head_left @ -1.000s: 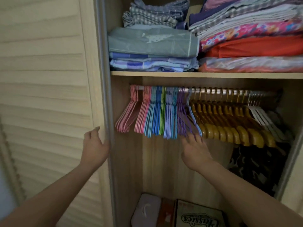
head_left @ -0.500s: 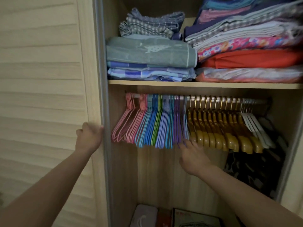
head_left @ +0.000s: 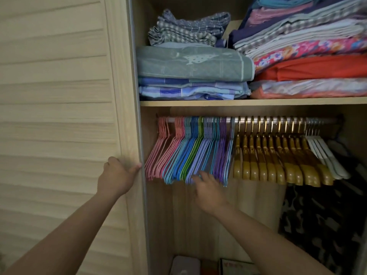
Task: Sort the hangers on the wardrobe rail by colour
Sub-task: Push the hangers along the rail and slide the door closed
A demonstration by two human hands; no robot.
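Observation:
A metal rail (head_left: 278, 121) under the shelf carries many hangers. From the left hang pink hangers (head_left: 158, 153), then teal, blue, green, lilac and purple ones (head_left: 198, 155), then wooden hangers (head_left: 278, 161), then white ones (head_left: 325, 155) at the right. My right hand (head_left: 208, 187) reaches up under the lilac and purple hangers, its fingertips touching their lower ends. My left hand (head_left: 117, 175) grips the edge of the slatted wardrobe door (head_left: 59, 116), fingers curled round it.
The shelf (head_left: 238, 102) above holds stacks of folded cloth (head_left: 194, 70). A dark patterned garment (head_left: 321, 225) hangs low at the right. Boxes (head_left: 234, 266) lie on the wardrobe floor.
My right hand has slid left from under the wooden hangers to under the lilac and purple ones. My left hand has closed onto the door's edge.

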